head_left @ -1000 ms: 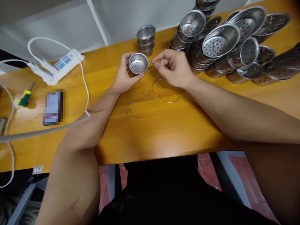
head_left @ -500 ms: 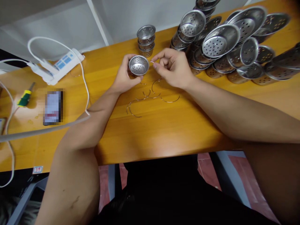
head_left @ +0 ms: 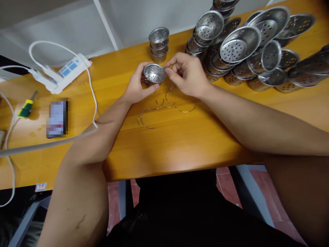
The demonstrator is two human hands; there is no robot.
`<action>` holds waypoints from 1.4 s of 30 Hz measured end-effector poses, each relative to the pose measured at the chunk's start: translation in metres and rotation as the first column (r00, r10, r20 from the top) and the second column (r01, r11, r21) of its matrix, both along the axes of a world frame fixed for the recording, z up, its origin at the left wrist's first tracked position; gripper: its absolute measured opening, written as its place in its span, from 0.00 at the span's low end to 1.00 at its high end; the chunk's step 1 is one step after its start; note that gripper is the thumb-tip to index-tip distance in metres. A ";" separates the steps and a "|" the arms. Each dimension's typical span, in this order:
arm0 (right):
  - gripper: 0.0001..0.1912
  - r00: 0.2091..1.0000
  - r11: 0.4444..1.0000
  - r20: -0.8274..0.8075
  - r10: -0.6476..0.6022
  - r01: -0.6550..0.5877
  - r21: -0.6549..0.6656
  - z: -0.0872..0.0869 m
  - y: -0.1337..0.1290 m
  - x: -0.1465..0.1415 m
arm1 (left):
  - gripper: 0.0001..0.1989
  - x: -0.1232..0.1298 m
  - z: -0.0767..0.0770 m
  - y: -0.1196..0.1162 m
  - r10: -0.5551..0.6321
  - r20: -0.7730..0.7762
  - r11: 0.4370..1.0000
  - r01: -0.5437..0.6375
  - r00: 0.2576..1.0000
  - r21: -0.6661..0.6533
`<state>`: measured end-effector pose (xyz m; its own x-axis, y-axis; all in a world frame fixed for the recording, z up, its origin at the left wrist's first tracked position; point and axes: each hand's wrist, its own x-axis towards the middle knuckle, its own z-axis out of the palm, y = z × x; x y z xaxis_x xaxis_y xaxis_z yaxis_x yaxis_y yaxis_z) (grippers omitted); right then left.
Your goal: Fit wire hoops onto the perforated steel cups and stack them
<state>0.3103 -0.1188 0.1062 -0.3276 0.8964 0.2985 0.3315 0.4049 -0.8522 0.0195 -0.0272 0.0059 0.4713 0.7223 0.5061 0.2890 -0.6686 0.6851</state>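
Note:
A small perforated metal cup (head_left: 154,74) is gripped in my left hand (head_left: 138,85), fingers around its far side and thumb at the near side. Its opening faces up toward me. My right hand (head_left: 187,73) pinches a thin metal wire, mostly hidden by the fingertips, right at the cup's right rim. Below the hands, several curved wire pieces lie on the table, among them one curved wire (head_left: 185,111) at the right. Just beyond the held cup stands a short stack of similar cups (head_left: 158,46).
Many perforated metal cups (head_left: 233,48) are piled and stacked at the right on the wooden table (head_left: 164,147). To the left are a power strip (head_left: 69,73) with white cables, a phone (head_left: 57,118) and a green-yellow screwdriver (head_left: 27,107). One white cable crosses near my left forearm.
The cup in my left hand has moved slightly right and down. My right fingertips have closed the gap and are now at its rim; less of the wire shows.

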 end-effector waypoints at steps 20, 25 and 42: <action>0.27 0.999 0.996 0.013 -0.037 0.038 -0.086 -0.012 0.009 0.002 | 0.48 0.007 0.026 -0.030 -0.073 -0.090 0.996 0.078 0.993 0.051; 0.25 0.990 0.998 0.126 -0.062 0.065 -0.022 -0.012 0.012 0.004 | 0.48 0.009 0.030 -0.034 -0.064 -0.101 0.997 0.067 0.993 0.033; 0.19 0.997 0.979 -0.017 -0.080 0.082 0.185 -0.043 0.027 0.000 | 0.54 0.011 0.015 -0.022 -0.184 0.028 0.983 0.183 0.983 0.032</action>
